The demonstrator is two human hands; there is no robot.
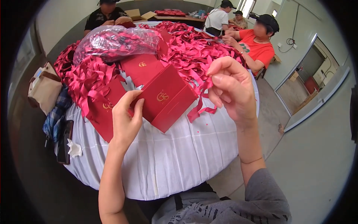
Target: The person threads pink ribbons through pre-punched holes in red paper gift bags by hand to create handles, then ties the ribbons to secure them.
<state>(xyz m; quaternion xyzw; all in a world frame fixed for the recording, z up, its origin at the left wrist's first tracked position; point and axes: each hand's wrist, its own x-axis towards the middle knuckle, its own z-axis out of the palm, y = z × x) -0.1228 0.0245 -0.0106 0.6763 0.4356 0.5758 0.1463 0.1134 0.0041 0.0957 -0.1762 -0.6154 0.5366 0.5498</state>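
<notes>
My left hand point(128, 117) grips the left edge of a flat red paper gift bag point(173, 98) with a gold emblem, thumb in front. The bag is held tilted above the white-covered table. To its right, my right hand point(233, 86) is raised with thumb and forefinger pinched together at a pink-red ribbon point(201, 111). The ribbon trails down beside the bag's right edge; its upper end is partly hidden by the fingers. Another red bag point(105, 108) lies left of my left hand, partly under ribbons, and a further red bag point(140, 67) lies behind.
A large heap of ribbons point(186, 46) spreads over the white tablecloth point(175, 160). A clear plastic sack point(115, 43) of ribbons sits at the back. A beige bag point(45, 87), a phone point(65, 143) and a crumpled tissue point(74, 148) are at left. Several people work around the table.
</notes>
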